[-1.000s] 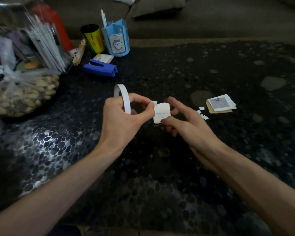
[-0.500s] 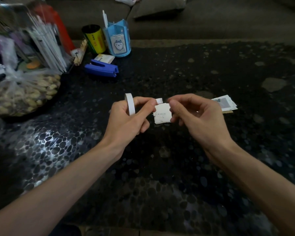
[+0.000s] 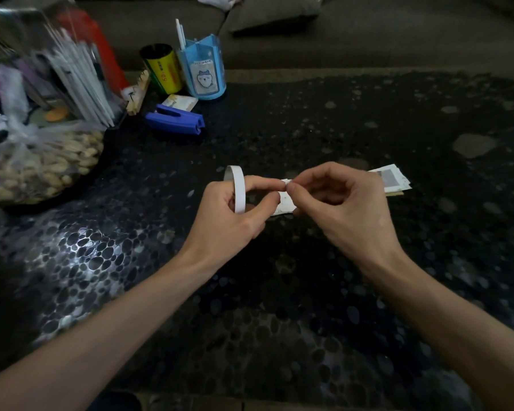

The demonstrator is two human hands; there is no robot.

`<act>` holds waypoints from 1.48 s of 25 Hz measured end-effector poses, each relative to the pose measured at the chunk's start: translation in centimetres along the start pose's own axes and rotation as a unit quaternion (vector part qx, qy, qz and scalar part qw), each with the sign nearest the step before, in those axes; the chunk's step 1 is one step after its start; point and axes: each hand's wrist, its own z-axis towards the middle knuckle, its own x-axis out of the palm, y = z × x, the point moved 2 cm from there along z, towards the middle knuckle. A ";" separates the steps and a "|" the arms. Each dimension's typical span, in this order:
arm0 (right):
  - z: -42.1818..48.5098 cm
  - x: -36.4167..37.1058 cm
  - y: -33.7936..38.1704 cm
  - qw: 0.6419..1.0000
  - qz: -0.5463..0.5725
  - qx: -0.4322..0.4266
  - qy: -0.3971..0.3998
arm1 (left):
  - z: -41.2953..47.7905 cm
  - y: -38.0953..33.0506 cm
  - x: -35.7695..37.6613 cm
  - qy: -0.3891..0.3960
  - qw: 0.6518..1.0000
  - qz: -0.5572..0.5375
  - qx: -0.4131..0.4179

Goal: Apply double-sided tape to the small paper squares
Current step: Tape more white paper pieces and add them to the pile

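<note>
Two hands in view, left hand [image 3: 223, 215] and right hand [image 3: 341, 209], both bare. Behind each hand ran a bare forearm, left forearm [image 3: 116, 321] and right forearm [image 3: 442, 315], uncovered down to the lower frame edge. Forearms were slim and narrowed toward the wrists. The back of the right hand showed faint tendon ridges and knuckles, with a wrist bone bump just behind it. The back of the left hand looked smoother. Nails were too small to judge.

Holds 2 bare forearms forward, hands meeting. Grips tape roll [image 3: 239, 188] in left hand [image 3: 226, 221], fingers curled. Pinches paper square [image 3: 284, 204] with right hand [image 3: 344, 209], thumb against forefinger.
</note>
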 end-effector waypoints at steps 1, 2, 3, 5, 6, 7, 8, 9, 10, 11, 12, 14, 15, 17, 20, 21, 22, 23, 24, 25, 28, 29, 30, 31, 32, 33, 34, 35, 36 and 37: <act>0.0 0.0 0.0 1.000 0.000 0.003 0.002 | 0.0 0.0 0.0 0.003 1.000 0.002 0.002; 0.0 0.0 -0.1 1.000 -0.001 0.004 0.003 | -0.1 -0.1 0.0 0.004 1.000 0.004 0.003; 0.0 0.0 0.0 1.000 0.000 0.005 0.005 | -0.1 -0.1 -0.1 0.004 1.000 0.006 0.006; -0.1 0.0 0.0 1.000 0.006 0.008 0.007 | -0.1 -0.2 0.0 0.001 1.000 0.021 0.020; -0.1 -0.1 0.1 1.000 0.012 0.011 0.007 | -0.1 -0.2 0.1 -0.001 0.999 0.031 0.029; -0.1 -0.1 0.1 1.000 0.017 0.015 0.007 | -0.1 -0.2 0.2 -0.003 0.999 0.040 0.036; -0.1 -0.1 0.2 1.000 0.020 0.018 0.005 | -0.2 -0.1 0.3 -0.005 0.998 0.047 0.041; -0.1 0.0 0.1 1.000 0.022 0.022 0.004 | -0.2 0.0 0.3 -0.007 0.998 0.053 0.045; -0.1 0.0 0.1 0.999 0.025 0.025 0.002 | -0.2 0.1 0.3 -0.009 0.997 0.059 0.049; -0.1 0.0 0.1 0.999 0.031 0.029 0.000 | -0.2 0.2 0.3 -0.010 0.996 0.064 0.053; 0.0 -0.1 0.1 0.999 0.039 0.031 -0.001 | -0.2 0.3 0.3 -0.012 0.996 0.067 0.055; 0.0 -0.1 0.2 0.998 0.052 0.032 -0.001 | -0.1 0.3 0.3 -0.015 0.996 0.068 0.058; 0.1 -0.1 0.2 0.998 0.053 0.031 0.001 | -0.1 0.3 0.3 -0.015 0.996 0.069 0.058; 0.1 -0.1 0.3 0.998 0.050 0.030 0.003 | -0.2 0.4 0.3 -0.011 0.996 0.072 0.058; 0.1 -0.1 0.3 0.998 0.047 0.030 0.002 | -0.3 0.6 0.4 -0.007 0.995 0.077 0.059; 0.1 -0.2 0.2 0.998 0.048 0.030 0.002 | -0.3 0.7 0.4 -0.008 0.995 0.075 0.058; 0.0 -0.2 0.2 0.998 0.048 0.031 0.003 | -0.3 0.8 0.4 -0.009 0.996 0.074 0.057; 0.0 -0.2 0.2 0.998 0.047 0.030 0.006 | -0.3 0.8 0.4 -0.011 0.996 0.073 0.056; 0.0 -0.2 0.2 0.999 0.044 0.028 0.009 | -0.3 0.9 0.4 -0.011 0.996 0.075 0.057; 0.0 -0.2 0.2 0.999 0.041 0.024 0.012 | -0.3 0.8 0.4 -0.011 0.995 0.076 0.058; 0.0 -0.3 0.4 0.999 0.047 0.019 0.018 | -0.4 0.5 0.3 -0.014 0.996 0.063 0.061; 0.1 -0.3 0.3 0.999 0.046 0.019 0.021 | -0.4 0.5 0.3 -0.018 0.997 0.048 0.059; 0.1 -0.3 0.3 0.999 0.043 0.017 0.023 | -0.3 0.6 0.2 -0.024 0.998 0.029 0.053; 0.1 -0.3 0.3 0.999 0.043 0.015 0.021 | -0.3 0.6 0.1 -0.031 0.998 0.010 0.046; 0.2 -0.2 0.3 0.999 0.047 0.012 0.018 | -0.2 0.7 0.0 -0.038 0.999 -0.004 0.039; 0.2 -0.2 0.2 0.999 0.051 0.010 0.015 | -0.1 0.7 0.0 -0.040 0.998 -0.010 0.035; 0.1 -0.2 0.3 0.998 0.053 0.006 0.015 | -0.1 0.7 0.0 -0.040 0.999 -0.012 0.034; 0.1 -0.2 0.3 0.999 0.051 0.000 0.017 | -0.1 0.7 0.0 -0.038 0.999 -0.011 0.035; 0.1 -0.1 0.3 0.999 0.047 -0.007 0.020 | -0.1 0.7 0.1 -0.036 0.999 -0.009 0.035; 0.0 -0.1 0.3 0.999 0.042 -0.012 0.021 | -0.2 0.6 0.1 -0.033 0.999 -0.005 0.036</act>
